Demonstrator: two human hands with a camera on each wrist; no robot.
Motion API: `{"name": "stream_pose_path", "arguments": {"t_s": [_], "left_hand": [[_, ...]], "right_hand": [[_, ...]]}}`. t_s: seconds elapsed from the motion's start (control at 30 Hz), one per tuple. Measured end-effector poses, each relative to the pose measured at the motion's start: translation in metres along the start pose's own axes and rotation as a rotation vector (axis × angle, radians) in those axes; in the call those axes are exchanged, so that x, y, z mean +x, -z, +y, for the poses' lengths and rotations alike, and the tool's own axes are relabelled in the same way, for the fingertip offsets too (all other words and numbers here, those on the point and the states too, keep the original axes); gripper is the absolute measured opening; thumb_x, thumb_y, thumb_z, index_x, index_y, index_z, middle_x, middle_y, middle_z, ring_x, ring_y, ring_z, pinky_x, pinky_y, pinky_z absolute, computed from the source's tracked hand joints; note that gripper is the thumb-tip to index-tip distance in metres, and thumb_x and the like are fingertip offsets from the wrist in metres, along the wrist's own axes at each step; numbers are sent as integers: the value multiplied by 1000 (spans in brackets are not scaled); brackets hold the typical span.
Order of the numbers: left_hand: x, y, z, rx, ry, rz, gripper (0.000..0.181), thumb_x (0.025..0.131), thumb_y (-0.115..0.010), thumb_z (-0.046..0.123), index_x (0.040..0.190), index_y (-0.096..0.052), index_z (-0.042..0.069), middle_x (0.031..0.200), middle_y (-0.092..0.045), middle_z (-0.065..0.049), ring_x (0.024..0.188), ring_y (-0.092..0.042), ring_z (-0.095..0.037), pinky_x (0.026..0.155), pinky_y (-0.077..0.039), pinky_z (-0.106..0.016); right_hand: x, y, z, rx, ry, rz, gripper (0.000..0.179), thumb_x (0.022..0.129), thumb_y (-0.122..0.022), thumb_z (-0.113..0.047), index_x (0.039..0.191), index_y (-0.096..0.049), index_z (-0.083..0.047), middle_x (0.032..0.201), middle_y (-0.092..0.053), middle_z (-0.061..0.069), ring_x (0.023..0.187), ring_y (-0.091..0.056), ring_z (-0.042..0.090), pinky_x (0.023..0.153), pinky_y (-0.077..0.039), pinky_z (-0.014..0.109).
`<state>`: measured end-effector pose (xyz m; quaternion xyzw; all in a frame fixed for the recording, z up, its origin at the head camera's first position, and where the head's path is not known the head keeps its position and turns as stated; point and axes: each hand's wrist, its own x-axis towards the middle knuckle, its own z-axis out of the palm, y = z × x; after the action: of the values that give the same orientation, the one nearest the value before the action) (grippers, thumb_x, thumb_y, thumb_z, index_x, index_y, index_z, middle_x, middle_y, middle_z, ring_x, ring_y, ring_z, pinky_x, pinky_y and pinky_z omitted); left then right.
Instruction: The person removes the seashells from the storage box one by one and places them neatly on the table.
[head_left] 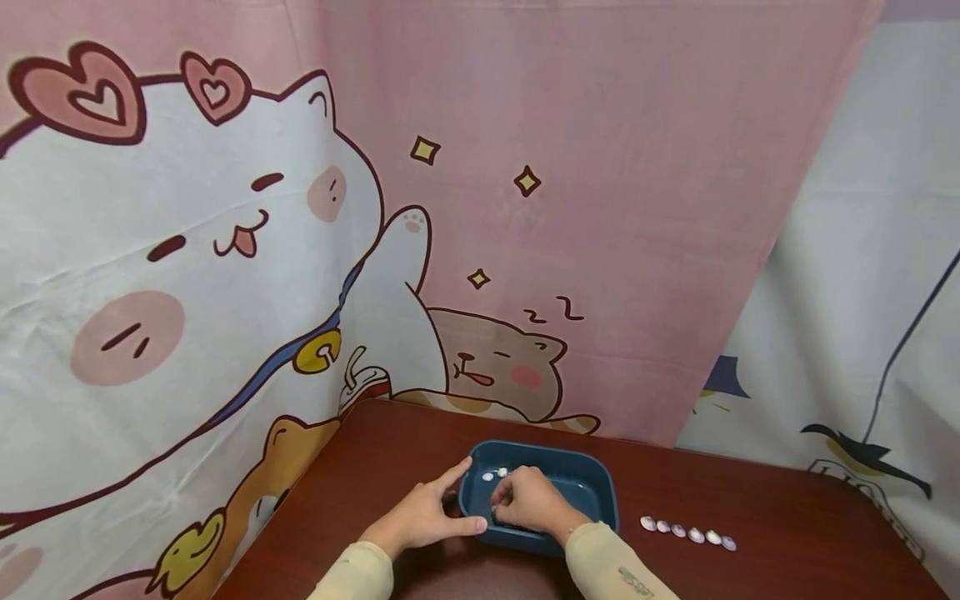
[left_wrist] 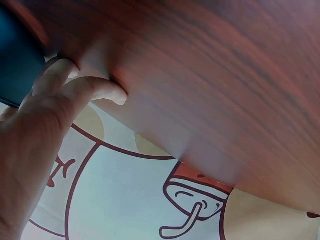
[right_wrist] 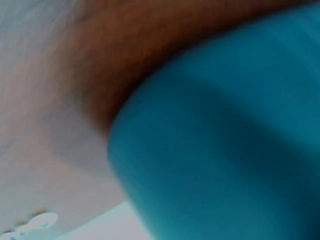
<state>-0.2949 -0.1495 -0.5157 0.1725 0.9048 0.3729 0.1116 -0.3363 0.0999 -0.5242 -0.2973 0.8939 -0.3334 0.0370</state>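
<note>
A dark blue tray [head_left: 592,475] stands on the table. My left hand [head_left: 423,517] spreads thumb and forefinger along its left end, touching the rim with fairly straight fingers. In the left wrist view, other fingers [left_wrist: 107,90] of that hand hang outside the tray wall. My right hand [head_left: 532,500] reaches down into the tray, its fingers bent. The fingertips pinch what looks like a small shell, mostly hidden. Just beyond them, two small white shells [head_left: 487,477] lie on the tray floor. Only the blurred blue tray wall [right_wrist: 165,150] fills most of the right wrist view.
To the tray's right, several white and purplish shells [head_left: 696,535] lie in a slanting row on the reddish-brown table [head_left: 337,467]. A pink cloth with cartoon cats [head_left: 622,208] hangs behind the table, and a white cloth [head_left: 862,250] hangs at the right.
</note>
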Motion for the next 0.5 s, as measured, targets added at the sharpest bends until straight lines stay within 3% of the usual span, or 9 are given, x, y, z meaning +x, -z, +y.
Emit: {"name": "stream_pose_path", "arguments": {"t_s": [0.1,0.2,0.3,0.37,0.5], "left_hand": [[0,-1,0,2,16,8,107,86,-79,70,171,-28,31,151,-64,-18,136,-65,-35,109,-49,-69],[1,-3,1,10,20,20,107,85,-80,69,171,-29,31,150,-65,-18,135,-66,-35,109,-49,-69],[3,-7,5,16,14,24,106,85,-81,67,170,-29,31,149,-65,-18,134,-66,-34,109,-49,-69],[4,-8,6,18,7,23,106,85,-81,67,170,-29,31,149,-65,-18,134,-66,-34,109,-49,-69],[3,-8,7,13,-3,13,108,85,-80,67,171,-28,30,151,-64,-18,135,-66,-36,107,-50,-70]], "right_hand": [[-12,27,4,56,-3,81,9,88,-84,-17,95,-84,-11,80,-75,-11,70,-62,0,66,-54,22],[-44,70,18,68,-30,180,13,91,-84,-22,100,-84,-12,86,-77,-9,75,-65,0,69,-56,22],[-96,117,48,29,-133,271,18,92,-84,-28,102,-83,-14,90,-79,-6,79,-68,0,70,-57,24],[-137,145,76,-34,-248,318,23,92,-85,-34,104,-83,-14,93,-81,-5,79,-67,-2,71,-56,23],[-214,185,131,-144,-491,308,32,94,-83,-38,109,-83,-10,100,-82,0,78,-63,-4,68,-53,23]]}}
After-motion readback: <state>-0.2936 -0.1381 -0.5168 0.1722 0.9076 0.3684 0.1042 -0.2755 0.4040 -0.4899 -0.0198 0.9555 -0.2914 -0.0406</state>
